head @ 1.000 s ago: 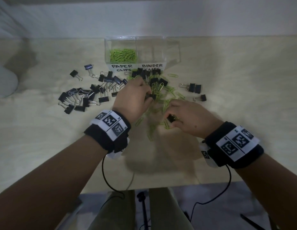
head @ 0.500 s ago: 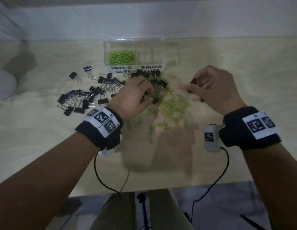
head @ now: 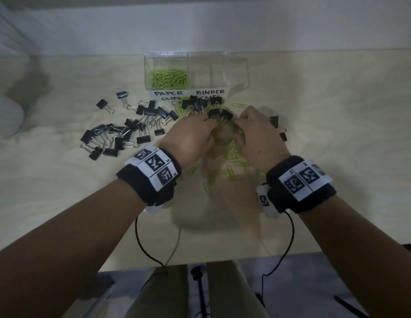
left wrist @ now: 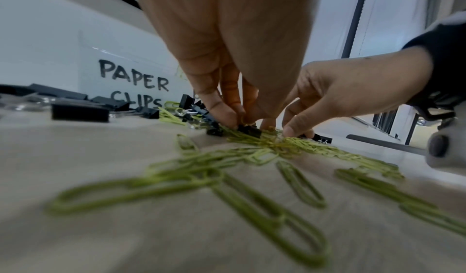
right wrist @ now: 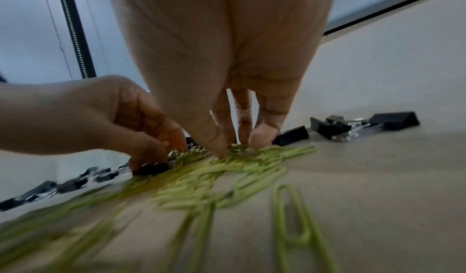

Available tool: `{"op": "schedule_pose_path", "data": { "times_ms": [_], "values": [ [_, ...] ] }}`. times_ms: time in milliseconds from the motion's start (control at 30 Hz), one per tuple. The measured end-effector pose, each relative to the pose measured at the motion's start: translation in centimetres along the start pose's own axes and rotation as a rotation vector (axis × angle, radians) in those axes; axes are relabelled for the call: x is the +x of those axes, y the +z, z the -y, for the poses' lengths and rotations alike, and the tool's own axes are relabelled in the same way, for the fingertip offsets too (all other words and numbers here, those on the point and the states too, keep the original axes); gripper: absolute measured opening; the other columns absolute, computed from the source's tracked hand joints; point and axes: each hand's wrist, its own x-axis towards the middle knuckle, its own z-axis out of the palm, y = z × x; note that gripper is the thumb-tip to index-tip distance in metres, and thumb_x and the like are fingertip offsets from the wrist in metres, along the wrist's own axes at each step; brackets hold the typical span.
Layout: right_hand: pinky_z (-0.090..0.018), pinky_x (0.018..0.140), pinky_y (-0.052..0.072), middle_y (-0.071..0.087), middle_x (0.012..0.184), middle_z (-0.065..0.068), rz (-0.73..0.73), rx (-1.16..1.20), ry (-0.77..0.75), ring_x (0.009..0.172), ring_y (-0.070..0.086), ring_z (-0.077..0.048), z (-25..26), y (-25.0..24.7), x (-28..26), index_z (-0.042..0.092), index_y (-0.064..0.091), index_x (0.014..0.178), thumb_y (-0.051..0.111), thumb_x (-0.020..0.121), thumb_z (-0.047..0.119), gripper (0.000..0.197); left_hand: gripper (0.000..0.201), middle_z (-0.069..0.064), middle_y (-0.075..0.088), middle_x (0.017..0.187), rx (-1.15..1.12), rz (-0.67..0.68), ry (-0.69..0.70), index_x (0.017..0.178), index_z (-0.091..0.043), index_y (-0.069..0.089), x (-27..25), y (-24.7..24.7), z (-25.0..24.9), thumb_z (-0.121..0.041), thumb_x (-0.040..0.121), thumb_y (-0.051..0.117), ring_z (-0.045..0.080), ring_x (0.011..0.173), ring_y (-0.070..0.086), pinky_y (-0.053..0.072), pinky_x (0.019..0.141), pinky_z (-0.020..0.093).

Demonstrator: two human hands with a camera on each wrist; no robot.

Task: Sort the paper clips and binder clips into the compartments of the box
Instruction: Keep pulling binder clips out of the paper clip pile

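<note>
Hands work close together over the mixed heap in front of the box (head: 195, 63). The left hand (head: 190, 136) comes in from the left with its back upward, fingers bent down to the table (head: 62, 191). In the left wrist view its fingertips (left wrist: 224, 115) press on a small black binder clip (left wrist: 249, 130) that lies among the green paper clips (left wrist: 252, 153); whether they already pinch it I cannot tell for sure. The right hand (head: 257, 136) reaches in from the right, also palm down, its fingers curved and the tips (right wrist: 262, 137) touching the green heap. I cannot tell if it holds any clip.

The loose paper clips lie directly under both hands and spread toward the person. More black binder clips (head: 121, 131) are scattered to the left of the hands, some sit just in front of the box, and a few (right wrist: 353, 125) lie to the right of the right hand. The left compartment, marked PAPER CLIPS, already has a pile of green clips (head: 170, 78). The compartment marked BINDER CLIPS is beside it, on the right.
</note>
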Motion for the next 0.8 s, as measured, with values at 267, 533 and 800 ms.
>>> {"op": "schedule_pose_path", "data": {
  "times_ms": [267, 533, 800],
  "values": [
    [-0.029, 0.077, 0.045, 0.054, 0.103, -0.007, 0.115, 0.134, -0.103, 0.090, 0.050, -0.021, 1.9, 0.7, -3.2, 0.006, 0.064, 0.113, 0.054, 0.084, 0.001, 0.031, 0.017, 0.008, 0.067, 0.093, -0.130, -0.281, -0.116, 0.097, -0.007, 0.066, -2.1, -1.1, 3.2, -0.006, 0.087, 0.053, 0.020, 0.080, 0.059, 0.053, 0.073, 0.037],
    [-0.035, 0.084, 0.047, 0.043, 0.109, -0.006, 0.206, 0.101, 0.217, 0.093, 0.052, -0.023, -1.4, -2.0, -5.3, 0.011, 0.053, 0.120, 0.072, 0.069, 0.019, 0.055, 0.009, -0.001, 0.059, 0.089, -0.083, -0.159, -0.142, 0.090, -0.010, 0.065, -7.8, -0.7, 4.0, -0.009, 0.086, 0.057, 0.014, 0.074, 0.051, 0.051, 0.069, 0.033],
    [-0.033, 0.087, 0.049, 0.043, 0.105, -0.002, 0.201, 0.222, 0.074, 0.088, 0.052, -0.017, 2.3, 0.6, -4.5, 0.011, 0.053, 0.126, 0.070, 0.076, 0.005, 0.052, 0.027, 0.007, 0.057, 0.103, -0.286, -0.158, -0.188, 0.112, -0.005, 0.062, -8.2, 1.7, 0.5, -0.011, 0.086, 0.060, 0.020, 0.075, 0.058, 0.054, 0.075, 0.036]
  ]
}}
